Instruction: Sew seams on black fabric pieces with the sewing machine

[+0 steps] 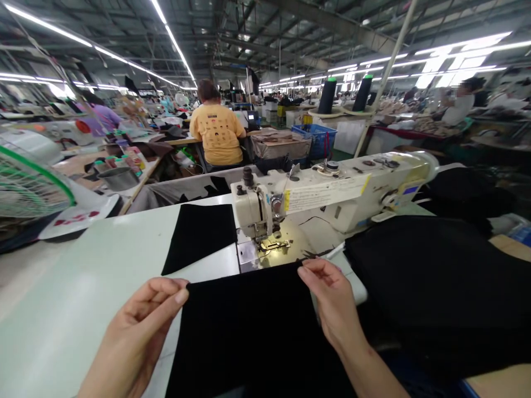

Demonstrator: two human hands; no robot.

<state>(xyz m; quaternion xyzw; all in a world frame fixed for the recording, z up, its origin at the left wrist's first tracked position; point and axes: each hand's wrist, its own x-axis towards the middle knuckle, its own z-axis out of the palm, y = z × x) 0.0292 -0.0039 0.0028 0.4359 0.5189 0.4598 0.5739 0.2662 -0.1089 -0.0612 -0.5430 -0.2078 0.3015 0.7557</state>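
A black fabric piece (249, 326) is stretched between my two hands in front of the sewing machine (307, 193). My left hand (145, 320) pinches its upper left corner between thumb and fingers. At the upper right corner, my right hand (332, 293) grips the fabric the same way. The top edge runs nearly straight, just short of the lit needle plate (276, 249). Another black fabric piece (201, 232) lies flat on the pale table (103, 276), left of the machine head. The lower part of the held fabric runs out of view.
To the right lies a large stack of black fabric (435, 276). Two dark thread cones (327, 95) stand behind the machine. A fan (33, 182) is at the left edge. Ahead sits a person in a yellow shirt (218, 132), near a blue crate (317, 138).
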